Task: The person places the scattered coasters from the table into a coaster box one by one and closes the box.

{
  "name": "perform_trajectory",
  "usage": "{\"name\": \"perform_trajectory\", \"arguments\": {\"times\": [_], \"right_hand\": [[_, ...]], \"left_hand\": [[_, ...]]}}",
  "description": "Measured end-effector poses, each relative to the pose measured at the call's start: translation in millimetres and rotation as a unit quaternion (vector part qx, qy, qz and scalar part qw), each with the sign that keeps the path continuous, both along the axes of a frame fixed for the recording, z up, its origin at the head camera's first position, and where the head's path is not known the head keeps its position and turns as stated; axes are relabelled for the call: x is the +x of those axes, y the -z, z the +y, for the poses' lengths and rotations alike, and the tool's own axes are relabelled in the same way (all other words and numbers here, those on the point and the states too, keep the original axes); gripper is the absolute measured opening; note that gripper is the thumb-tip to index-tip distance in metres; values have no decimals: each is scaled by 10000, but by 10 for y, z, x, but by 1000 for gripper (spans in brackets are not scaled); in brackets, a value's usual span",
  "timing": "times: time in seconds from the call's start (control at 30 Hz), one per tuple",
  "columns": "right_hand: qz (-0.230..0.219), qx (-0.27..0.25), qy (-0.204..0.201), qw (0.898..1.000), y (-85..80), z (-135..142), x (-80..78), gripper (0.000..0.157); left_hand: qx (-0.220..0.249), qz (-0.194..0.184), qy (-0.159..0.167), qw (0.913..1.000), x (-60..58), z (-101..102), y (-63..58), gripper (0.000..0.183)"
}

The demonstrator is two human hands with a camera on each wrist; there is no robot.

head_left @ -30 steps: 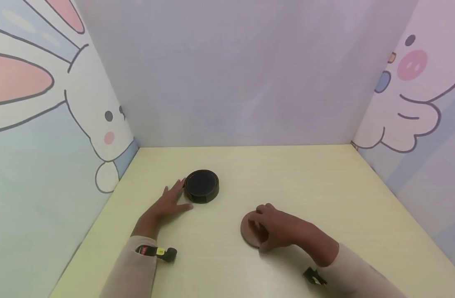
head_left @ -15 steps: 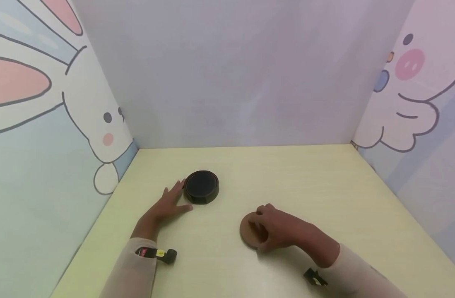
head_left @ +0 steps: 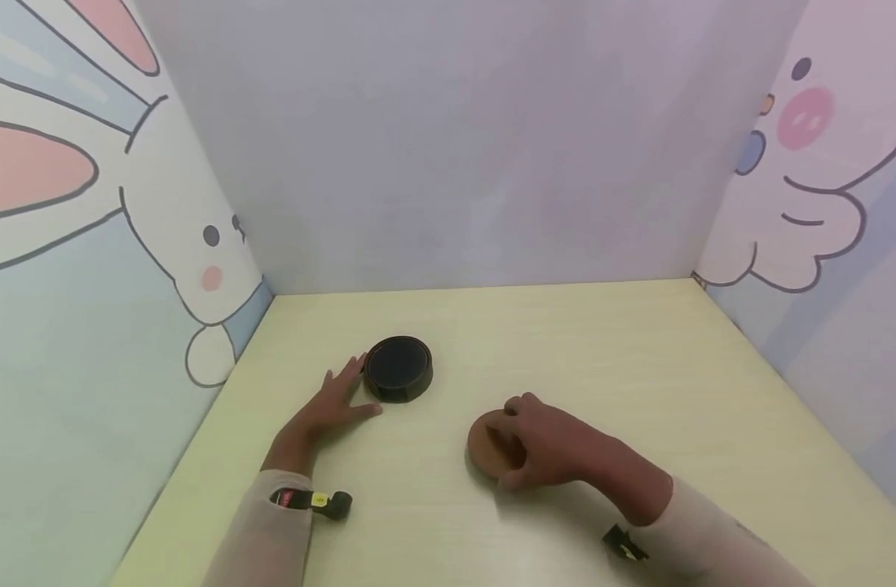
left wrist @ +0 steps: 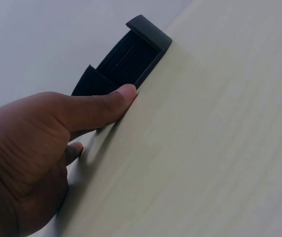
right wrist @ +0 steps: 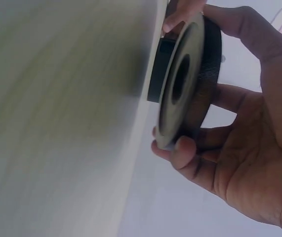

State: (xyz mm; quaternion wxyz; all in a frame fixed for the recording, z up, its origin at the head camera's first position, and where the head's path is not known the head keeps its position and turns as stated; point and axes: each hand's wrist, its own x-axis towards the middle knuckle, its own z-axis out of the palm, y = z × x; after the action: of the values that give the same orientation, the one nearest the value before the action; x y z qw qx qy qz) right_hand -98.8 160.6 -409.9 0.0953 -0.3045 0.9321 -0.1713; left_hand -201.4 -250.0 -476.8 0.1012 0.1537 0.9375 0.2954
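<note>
A black round holder [head_left: 399, 369] stands on the table; the left wrist view shows its open side slot with thin stacked layers. Beside it, my left hand [head_left: 335, 401] has its fingers extended, fingertips at the holder's left side. The thumb [left wrist: 103, 106] points across below the slot; I cannot tell whether it touches. To the right and nearer me, my right hand [head_left: 549, 440] grips a round brown coaster [head_left: 484, 444] by its edge, fingers and thumb curled. In the right wrist view, the coaster's pale underside [right wrist: 192, 47] has a dark round centre, and it hangs just off the tabletop.
The pale wooden table [head_left: 602, 342] is bounded by a plain back wall [head_left: 462, 147] and side walls with cartoon animals. Small dark wrist cameras [head_left: 333, 505] are strapped on both sleeves.
My right hand has moved the coaster slightly away from me and to the left. The left hand and the holder stay in place.
</note>
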Motion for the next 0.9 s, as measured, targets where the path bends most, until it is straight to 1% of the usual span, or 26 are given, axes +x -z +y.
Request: {"name": "perform_trajectory", "arguments": {"times": [0.1, 0.27, 0.37, 0.5, 0.57, 0.63, 0.7, 0.9], "right_hand": [[193, -6, 134, 9997, -31, -16, 7, 66], [587, -151, 228, 9979, -53, -61, -1, 61], [851, -227, 310, 9956, -45, -90, -13, 58], [1164, -386, 416, 9916, -45, -147, -43, 57], [1288, -457, 487, 9894, -58, -190, -70, 59], [1340, -506, 582, 9880, -78, -239, -102, 61], [1322, -523, 698, 9874, -106, -283, -146, 64], [1200, -591, 924, 9867, -146, -417, -276, 69]], "left_hand": [[20, -60, -38, 10000, 2, 9, 23, 110], [51, -213, -235, 9995, 30, 7, 48, 110], [55, -274, -242, 9993, 46, -1, 61, 110], [17, -158, -160, 9997, 45, -13, 46, 109], [-30, -91, -150, 9998, 35, -23, 24, 110], [-63, -37, -110, 9999, 18, -34, 4, 110], [-72, -75, -146, 9998, 2, -38, -8, 110], [-34, -102, -85, 9999, -26, -36, 4, 111]]}}
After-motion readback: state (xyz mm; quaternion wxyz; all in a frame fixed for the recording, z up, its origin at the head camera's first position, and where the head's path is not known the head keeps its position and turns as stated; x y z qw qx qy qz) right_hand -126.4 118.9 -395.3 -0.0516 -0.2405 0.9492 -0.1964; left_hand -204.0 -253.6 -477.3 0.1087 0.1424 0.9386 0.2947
